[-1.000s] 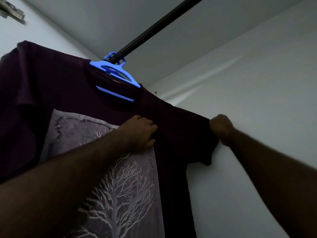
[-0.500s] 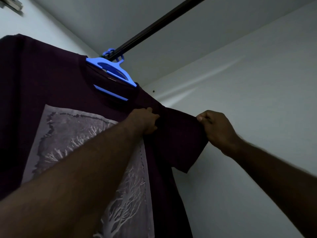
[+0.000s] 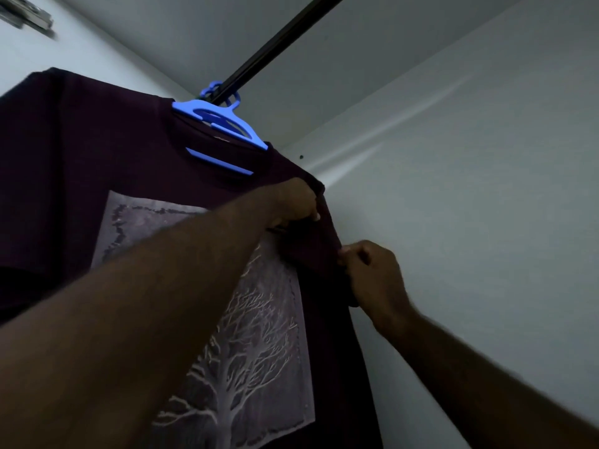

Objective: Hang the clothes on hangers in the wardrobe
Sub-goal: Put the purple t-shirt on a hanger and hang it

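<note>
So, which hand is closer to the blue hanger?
The left hand, gripping the shirt below the hanger; the right hand pinches the sleeve lower.

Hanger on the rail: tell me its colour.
The hanger is blue, seen best in the head view.

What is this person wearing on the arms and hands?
Nothing that shows. The left hand and right hand are bare, with no gloves, rings or watch visible; the left forearm and right forearm are uncovered to the picture's edge, no sleeve in view.
</note>
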The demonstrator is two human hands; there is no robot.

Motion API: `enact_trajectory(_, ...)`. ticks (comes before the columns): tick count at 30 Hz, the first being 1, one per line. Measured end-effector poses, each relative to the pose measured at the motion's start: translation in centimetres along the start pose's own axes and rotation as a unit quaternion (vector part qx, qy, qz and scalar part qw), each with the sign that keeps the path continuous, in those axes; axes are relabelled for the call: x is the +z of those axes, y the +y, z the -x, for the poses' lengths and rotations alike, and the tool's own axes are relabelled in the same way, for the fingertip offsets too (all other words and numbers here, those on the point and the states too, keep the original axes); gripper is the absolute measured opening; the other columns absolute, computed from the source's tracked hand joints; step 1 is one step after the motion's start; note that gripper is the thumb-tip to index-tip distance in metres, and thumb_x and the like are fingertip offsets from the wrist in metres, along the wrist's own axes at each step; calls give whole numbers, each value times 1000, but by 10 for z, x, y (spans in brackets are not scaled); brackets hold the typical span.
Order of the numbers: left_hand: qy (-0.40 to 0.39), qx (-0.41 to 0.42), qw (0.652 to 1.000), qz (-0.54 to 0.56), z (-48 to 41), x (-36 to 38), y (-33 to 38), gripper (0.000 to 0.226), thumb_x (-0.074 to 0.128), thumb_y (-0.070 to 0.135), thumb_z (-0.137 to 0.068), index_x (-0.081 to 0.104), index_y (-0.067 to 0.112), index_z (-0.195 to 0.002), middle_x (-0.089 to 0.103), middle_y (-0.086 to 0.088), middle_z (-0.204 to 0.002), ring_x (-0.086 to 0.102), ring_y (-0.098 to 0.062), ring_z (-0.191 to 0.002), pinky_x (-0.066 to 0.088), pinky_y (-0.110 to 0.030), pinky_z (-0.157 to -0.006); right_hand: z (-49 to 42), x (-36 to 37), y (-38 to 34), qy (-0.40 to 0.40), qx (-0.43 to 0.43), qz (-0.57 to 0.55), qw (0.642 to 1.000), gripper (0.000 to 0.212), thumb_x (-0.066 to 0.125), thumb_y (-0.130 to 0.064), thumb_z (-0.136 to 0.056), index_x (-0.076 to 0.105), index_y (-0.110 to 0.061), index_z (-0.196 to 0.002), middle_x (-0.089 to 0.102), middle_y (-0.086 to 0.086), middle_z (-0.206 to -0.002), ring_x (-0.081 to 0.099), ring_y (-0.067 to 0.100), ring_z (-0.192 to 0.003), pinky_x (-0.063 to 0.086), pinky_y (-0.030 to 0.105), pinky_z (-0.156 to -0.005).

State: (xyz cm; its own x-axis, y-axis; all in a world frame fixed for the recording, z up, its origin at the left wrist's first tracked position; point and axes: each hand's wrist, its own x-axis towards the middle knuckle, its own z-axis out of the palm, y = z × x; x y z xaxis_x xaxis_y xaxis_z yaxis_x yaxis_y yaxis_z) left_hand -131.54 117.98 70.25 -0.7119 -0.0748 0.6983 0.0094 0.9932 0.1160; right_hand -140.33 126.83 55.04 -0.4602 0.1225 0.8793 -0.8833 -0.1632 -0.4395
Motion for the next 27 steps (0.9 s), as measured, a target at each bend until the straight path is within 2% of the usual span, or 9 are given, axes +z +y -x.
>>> enact_trajectory(2,6,2,999,51,3,-3,-9,48,67,4,-88,55,11,-134,60,-10,-125,59,-27,-112,51,-34,-93,5,1,20,73,116,9,991,23,54,-30,-99,64,-15,-84,68,4,-85,66,25,-81,57,46,-79)
enact_trajectory(3,15,5,997,77,5,-3,-14,57,67,-1,-86,52,16,-139,56,-10,-130,56,-27,-116,50,-36,-98,10,3,26,62,178,-25,982,28,53,-38,-99,63,-15,-85,68,6,-88,65,25,-81,57,46,-79)
enact_trajectory(6,32,30,992,114,7,-2,-26,70,65,-12,-83,50,24,-141,52,-6,-131,51,-19,-116,48,-28,-94,23,12,27,-92,313,-160,932,46,43,-59,-99,65,-18,-101,73,9,-93,66,21,-74,53,31,-62)
enact_trajectory(8,32,40,994,100,13,-4,-29,61,62,-14,-83,58,21,-134,55,-2,-128,51,-16,-116,46,-24,-92,24,18,23,-125,297,-248,914,40,49,-52,-99,62,-20,-118,73,7,-102,69,20,-79,54,31,-63)
enact_trajectory(11,39,32,998,47,20,-10,-33,46,65,-10,-84,68,15,-122,62,-7,-127,57,-22,-115,50,-29,-97,18,22,18,-68,225,-373,898,43,66,-22,-95,50,-25,-134,69,6,-117,72,23,-96,57,35,-66)
enact_trajectory(15,47,52,986,-149,35,-15,-34,49,60,-7,-87,58,9,-134,55,-10,-137,53,-25,-122,41,-22,-97,29,24,19,-81,174,-271,943,43,69,-12,-92,55,-22,-131,70,4,-110,71,24,-92,56,31,-61)
enact_trajectory(18,39,60,968,-239,44,-8,-41,45,56,-5,-87,58,5,-131,57,-13,-133,56,-27,-118,47,-31,-100,44,30,23,-75,192,-297,932,40,70,-11,-90,56,-21,-126,70,6,-110,70,21,-88,56,30,-59)
enact_trajectory(23,50,42,957,-282,56,1,-51,38,54,-4,-89,61,5,-125,60,-14,-124,60,-29,-110,52,-39,-95,53,36,15,-104,186,-237,948,45,75,-16,-87,53,-18,-126,69,22,-101,62,16,-59,52,26,-50)
enact_trajectory(27,66,32,953,-293,73,11,-61,29,53,1,-92,65,3,-119,64,-15,-120,62,-29,-108,51,-37,-93,64,36,17,-112,194,-205,953,44,73,-19,-89,50,-16,-127,67,11,-89,57,10,-54,49,23,-47)
